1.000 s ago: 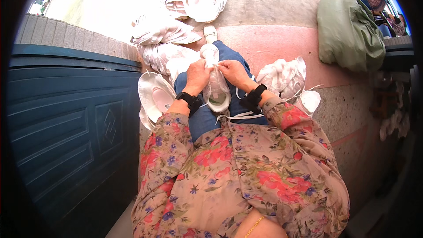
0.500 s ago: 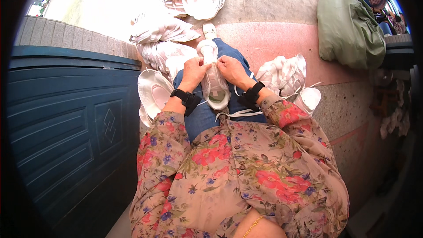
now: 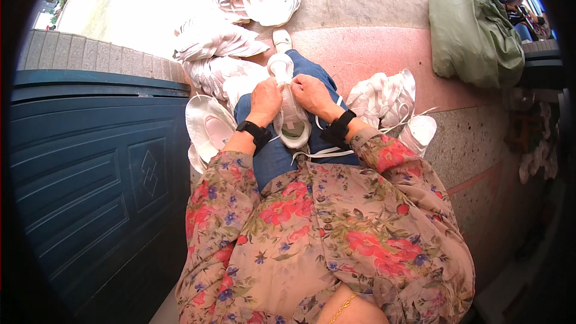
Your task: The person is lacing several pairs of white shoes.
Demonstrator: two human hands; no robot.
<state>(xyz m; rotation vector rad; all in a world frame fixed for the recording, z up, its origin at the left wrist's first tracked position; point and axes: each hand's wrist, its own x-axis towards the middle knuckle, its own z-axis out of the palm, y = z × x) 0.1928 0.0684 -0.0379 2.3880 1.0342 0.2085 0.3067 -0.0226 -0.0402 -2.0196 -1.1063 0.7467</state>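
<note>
A white shoe (image 3: 292,123) lies lengthwise across my lap between my jeans-clad thighs, a pale green patch showing at its near end. My left hand (image 3: 265,97) is closed at the left side of its middle. From the right, my right hand (image 3: 312,93) pinches the shoe at about the same height. The fingertips of both hands nearly meet over it, and what exactly they grip there is too small to make out. Loose white laces (image 3: 330,154) trail over my lap below the near end of the shoe.
White shoe pieces are heaped at my left (image 3: 222,42) and right (image 3: 384,99). A white shoe upper (image 3: 210,123) leans by my left thigh. Striped white pieces (image 3: 273,0) lie ahead. A blue panelled door (image 3: 102,144) borders the left; a green sack (image 3: 474,36) stands far right, near another person.
My hands have drawn slightly closer together over the shoe, the left one rolling inward so its back shows more. The whole view has shifted a little.
</note>
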